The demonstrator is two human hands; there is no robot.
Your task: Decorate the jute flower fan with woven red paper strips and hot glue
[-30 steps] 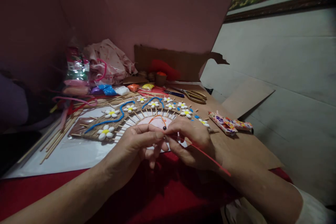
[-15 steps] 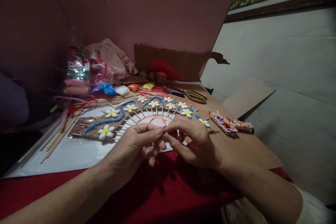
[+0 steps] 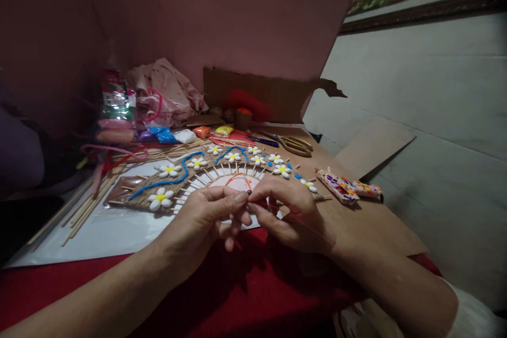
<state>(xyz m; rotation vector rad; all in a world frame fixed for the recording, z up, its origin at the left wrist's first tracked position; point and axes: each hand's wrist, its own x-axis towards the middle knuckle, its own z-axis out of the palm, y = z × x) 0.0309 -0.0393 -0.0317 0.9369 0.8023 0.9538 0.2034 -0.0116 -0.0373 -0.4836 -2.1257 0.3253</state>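
Note:
My left hand (image 3: 206, 219) and my right hand (image 3: 291, 211) meet fingertip to fingertip above a fan-shaped craft piece (image 3: 214, 174). The piece is woven from sticks and twine and bears white clay flowers and blue pipe cleaners. Between the fingertips sits a small dark bead (image 3: 249, 193), pinched by my left thumb and forefinger. My right hand pinches a thin red pipe cleaner (image 3: 277, 207) whose tip meets the bead; the rest runs back under the right hand. An orange loop (image 3: 237, 177) lies on the white middle of the piece.
Brass scissors (image 3: 291, 143) and a blue-handled tool (image 3: 263, 141) lie behind the piece. Clay packets (image 3: 174, 136) and a pink bag (image 3: 162, 92) stand at the back left, loose sticks (image 3: 85, 208) at left. A flowered pouch (image 3: 346, 188) lies on cardboard at right. Red cloth covers the near edge.
The long red pipe cleaner that trailed to the lower right a second ago is drawn in under my right hand. Both hands stay almost in place, fingertips together at the bead.

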